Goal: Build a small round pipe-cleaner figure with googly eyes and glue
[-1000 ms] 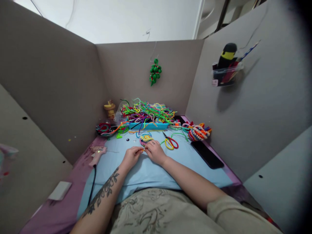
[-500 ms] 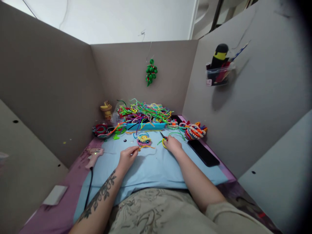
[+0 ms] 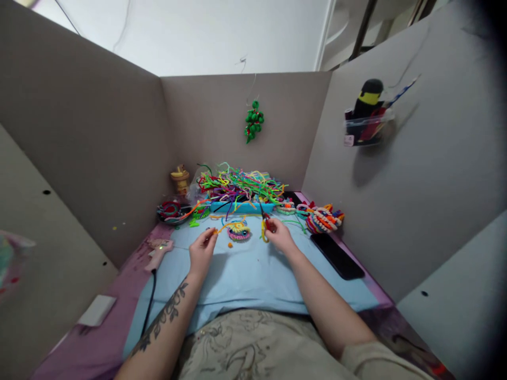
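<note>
My left hand (image 3: 201,250) pinches an orange pipe cleaner (image 3: 223,227) and holds it raised above the light blue mat (image 3: 245,274). My right hand (image 3: 280,235) grips the yellow and red scissors (image 3: 264,224), lifted off the mat with the blades pointing up and away. Between the two hands lies a small coiled pipe-cleaner piece (image 3: 238,232) in pink, yellow and blue. A small orange bit (image 3: 230,245) rests on the mat just in front of it.
A blue tray heaped with coloured pipe cleaners (image 3: 237,187) stands at the back. Finished coiled pieces (image 3: 322,217) lie at the right, beside a black phone (image 3: 337,256). A pink glue gun (image 3: 158,249) with a black cord lies at the left. Grey partition walls enclose the desk.
My right hand left the orange pipe cleaner, reached right to the scissors, and has picked them up. My left hand has lifted the pipe cleaner's end.
</note>
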